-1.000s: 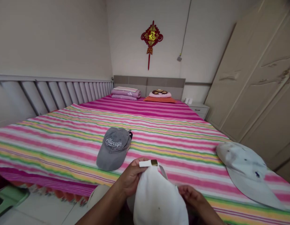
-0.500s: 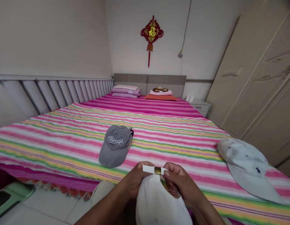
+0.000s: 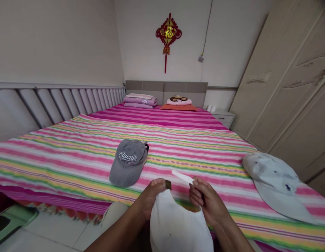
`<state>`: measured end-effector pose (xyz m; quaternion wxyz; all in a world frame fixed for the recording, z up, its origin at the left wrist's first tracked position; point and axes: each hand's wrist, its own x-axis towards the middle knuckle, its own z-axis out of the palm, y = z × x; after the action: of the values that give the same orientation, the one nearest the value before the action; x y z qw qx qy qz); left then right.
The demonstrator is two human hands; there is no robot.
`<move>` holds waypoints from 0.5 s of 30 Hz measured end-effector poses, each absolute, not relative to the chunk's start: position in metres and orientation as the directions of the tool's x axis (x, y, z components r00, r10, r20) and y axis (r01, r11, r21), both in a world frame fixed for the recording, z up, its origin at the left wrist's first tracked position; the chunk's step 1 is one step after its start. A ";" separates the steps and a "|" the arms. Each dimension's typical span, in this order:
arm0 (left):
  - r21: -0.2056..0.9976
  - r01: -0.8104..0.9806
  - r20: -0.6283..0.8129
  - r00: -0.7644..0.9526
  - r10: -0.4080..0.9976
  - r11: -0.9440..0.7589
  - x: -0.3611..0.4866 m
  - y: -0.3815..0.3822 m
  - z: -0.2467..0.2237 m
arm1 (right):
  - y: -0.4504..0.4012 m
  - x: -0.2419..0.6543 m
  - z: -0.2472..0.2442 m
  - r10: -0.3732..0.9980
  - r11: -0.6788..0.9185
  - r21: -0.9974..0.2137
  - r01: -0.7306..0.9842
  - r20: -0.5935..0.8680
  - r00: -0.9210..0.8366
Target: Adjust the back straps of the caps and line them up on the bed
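Observation:
A white cap (image 3: 179,224) is held between my two hands at the bottom of the head view, its back opening turned up. My left hand (image 3: 152,196) is closed on the left side of that opening, with a brass-coloured buckle (image 3: 168,184) showing at the fingertips. In my right hand (image 3: 208,199) the white strap (image 3: 182,176) is pinched, its free end pointing left, apart from the buckle. Beyond my left hand a grey cap (image 3: 128,162) with white lettering lies on the bed. To the right rests a pale cap (image 3: 275,185) with a small dark logo.
The caps lie on a striped bedspread (image 3: 80,150). Folded purple bedding (image 3: 141,101) and a pink item (image 3: 179,101) sit by the headboard (image 3: 184,89). A green stool (image 3: 15,224) stands at lower left; a wardrobe (image 3: 280,91) is on the right.
The strap has come out of the buckle. My right hand has moved right with the strap, while the buckle has stayed by my left hand. The cap's back opening is now unfastened.

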<state>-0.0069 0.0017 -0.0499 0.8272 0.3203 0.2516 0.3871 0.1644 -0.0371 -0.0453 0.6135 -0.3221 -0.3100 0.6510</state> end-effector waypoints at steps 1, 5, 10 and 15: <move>0.721 -0.485 -0.176 0.562 0.808 0.494 -0.008 0.002 -0.050 | -0.036 0.167 -0.047 0.999 -0.045 -0.774 -0.632 -0.046 -0.016; 0.689 -0.510 -0.247 0.501 0.829 0.514 -0.010 0.006 -0.052 | -0.032 0.174 -0.054 0.998 -0.049 -0.720 -0.692 -0.069 0.001; 0.625 -0.535 -0.360 0.449 0.818 0.569 -0.026 0.014 -0.038 | -0.026 0.174 -0.060 0.995 -0.100 -0.821 -0.562 -0.069 -0.076; 0.554 -0.425 -0.457 0.564 0.688 0.716 -0.062 0.025 -0.014 | -0.017 0.159 -0.054 0.921 -0.203 -0.911 -0.359 -0.053 -0.386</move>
<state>-0.0615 0.0245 -0.0138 0.8625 0.1947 0.3380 0.3225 0.1587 -0.0172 -0.0541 0.4527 -0.3194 -0.4401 0.7066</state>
